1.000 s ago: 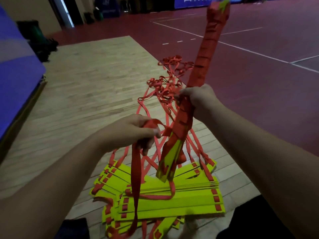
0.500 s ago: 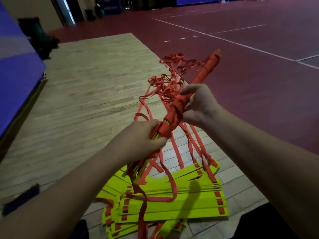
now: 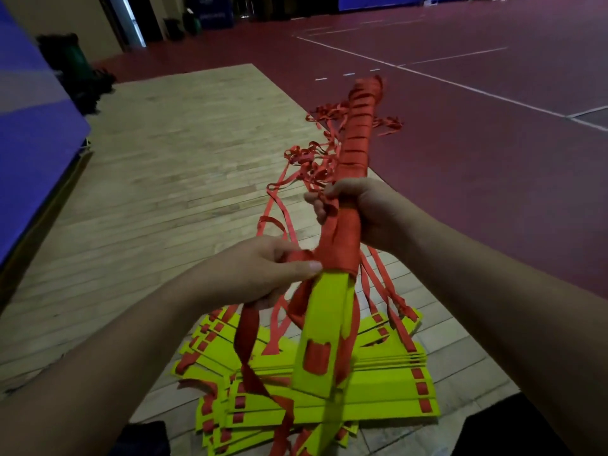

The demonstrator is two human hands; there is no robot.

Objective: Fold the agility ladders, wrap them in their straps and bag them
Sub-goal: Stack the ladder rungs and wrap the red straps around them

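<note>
A bundle of yellow-green ladder rungs [image 3: 320,337] is held upright and tilted away from me, its upper part wound tightly in red strap [image 3: 358,133]. My right hand [image 3: 365,212] grips the bundle at its wrapped middle. My left hand [image 3: 263,274] pinches the loose red strap [image 3: 250,334] where it meets the lowest winding; the strap's free end hangs down. Below on the floor lies a fanned pile of more yellow-green rungs [image 3: 378,399] with red straps [image 3: 309,166] trailing away in a tangle.
The pile lies on a pale wooden floor section [image 3: 158,166] bordered by dark red court flooring [image 3: 493,153] with white lines. A blue mat [image 3: 29,120] stands at the left. Dark bags and a green bin [image 3: 77,65] sit at the far left.
The bundle has swung from a low slant back up toward upright. My left hand has brought the strap around the bundle below my right hand, adding a winding lower down.
</note>
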